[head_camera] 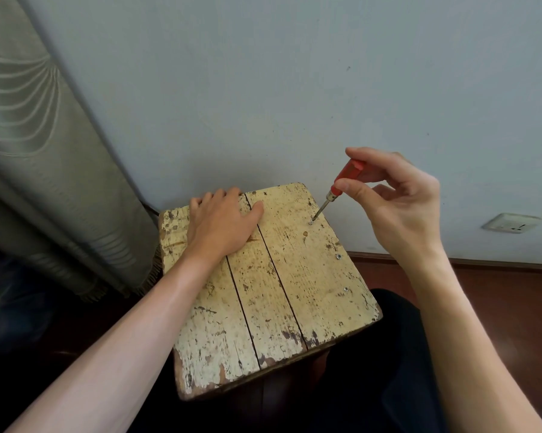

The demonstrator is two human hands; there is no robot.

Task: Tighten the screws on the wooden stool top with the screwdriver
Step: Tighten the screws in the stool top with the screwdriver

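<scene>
The two bare forearms enter from the lower edge of the view, one on each side of the wooden stool top (263, 307). The top consists of three planks with worn, flaking cream paint and stands close to a pale wall, with a grey curtain (29, 151) on its left.

**Hand positions**
- The left hand (223, 220) lies flat on the far left part of the top. Its fingers are straight and spread, and it presses down to steady the stool.
- The right hand (398, 201) pinches the red handle of the screwdriver (350, 170) between thumb and fingertips. The remaining fingers are loosely curled.

**Tool position**
The screwdriver is tilted, with the handle up and to the right. Its tip sits on the far screw (311, 222) in the right-hand plank.

**Progress**
1. The far screw is the one in hand. Its head appears slightly proud of the wood (the detail is small, so this is uncertain).
2. The middle screw (338, 256) and the near screw (346, 289) lie along the same plank edge, untouched at this moment. Whether they are tight cannot be told from the view.
3. No screws are visible on the other two planks, although the left hand covers part of them.

The task is judged to be mid-course, with at least one screw being driven and possibly two left.
</scene>
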